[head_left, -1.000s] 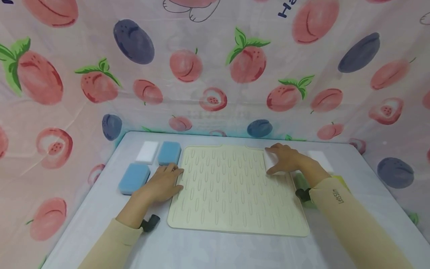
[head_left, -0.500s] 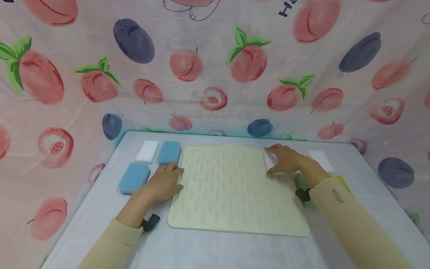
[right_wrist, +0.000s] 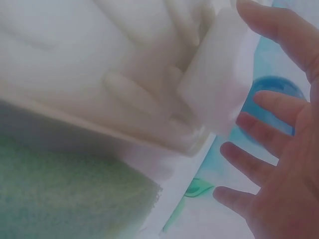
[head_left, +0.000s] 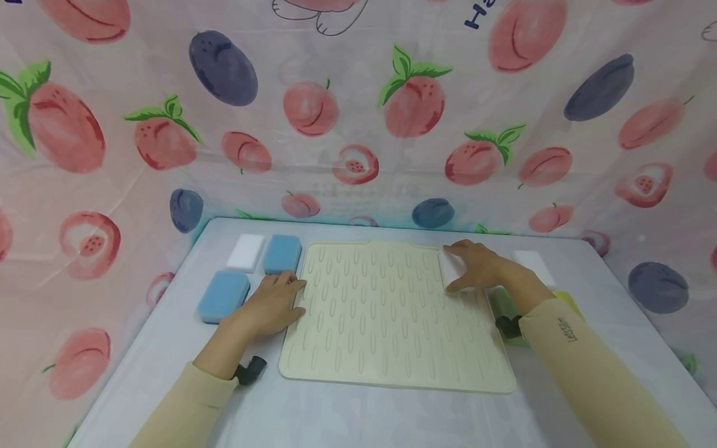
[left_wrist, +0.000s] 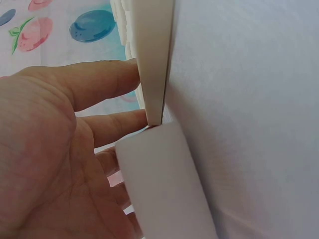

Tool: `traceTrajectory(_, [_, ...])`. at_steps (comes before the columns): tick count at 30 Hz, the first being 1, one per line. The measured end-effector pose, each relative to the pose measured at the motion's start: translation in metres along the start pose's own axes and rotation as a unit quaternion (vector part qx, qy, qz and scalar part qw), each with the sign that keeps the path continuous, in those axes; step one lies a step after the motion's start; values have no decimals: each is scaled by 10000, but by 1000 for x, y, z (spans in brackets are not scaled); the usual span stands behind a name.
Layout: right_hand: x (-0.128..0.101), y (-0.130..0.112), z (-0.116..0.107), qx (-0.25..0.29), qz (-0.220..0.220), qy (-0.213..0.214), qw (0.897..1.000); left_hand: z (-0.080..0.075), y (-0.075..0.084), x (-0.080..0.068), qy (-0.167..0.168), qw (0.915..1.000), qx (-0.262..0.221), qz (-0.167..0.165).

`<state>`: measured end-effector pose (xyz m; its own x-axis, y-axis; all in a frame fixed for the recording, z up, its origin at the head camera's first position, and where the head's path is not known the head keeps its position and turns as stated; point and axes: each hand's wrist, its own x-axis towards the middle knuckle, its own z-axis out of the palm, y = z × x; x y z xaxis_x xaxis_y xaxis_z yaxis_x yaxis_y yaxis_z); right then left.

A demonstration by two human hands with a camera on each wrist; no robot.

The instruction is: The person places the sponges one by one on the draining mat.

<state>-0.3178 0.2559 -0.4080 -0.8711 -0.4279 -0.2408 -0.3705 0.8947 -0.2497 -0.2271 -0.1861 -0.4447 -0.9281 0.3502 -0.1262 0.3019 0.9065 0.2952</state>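
Observation:
A cream ribbed draining mat (head_left: 386, 317) lies flat on the table between my hands. My left hand (head_left: 271, 305) rests at its left edge, with thumb and fingertips extended to the rim (left_wrist: 154, 64). A pale block (left_wrist: 159, 184) sits under that palm in the left wrist view. At the mat's far right corner is a white sponge (head_left: 451, 269). My right hand (head_left: 476, 264) is spread over it; in the right wrist view the thumb reaches the top of the white sponge (right_wrist: 219, 69) and the straight fingers fan out beside it. The palm hides part of the sponge in the head view.
Two blue sponges (head_left: 224, 297) and a white sponge (head_left: 245, 253) lie left of the mat. Beyond my right wrist are another white sponge (head_left: 534, 267), a green sponge (head_left: 504, 302) and a yellow piece (head_left: 568, 302). A fruit-print curtain (head_left: 358, 112) hangs behind the table.

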Motion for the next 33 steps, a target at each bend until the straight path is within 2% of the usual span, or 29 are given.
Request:
traceTrajectory(11, [-13, -1, -4, 84, 87, 99, 9999, 0, 1, 0, 4, 10000, 11, -11])
traceTrajectory(20, [-26, 6, -4, 69, -128, 218, 9997, -1, 1, -1, -21, 10000, 2, -31])
traceTrajectory(33, [-49, 8, -5, 131, -133, 228, 9996, -3, 3, -2, -36, 10000, -13, -35])
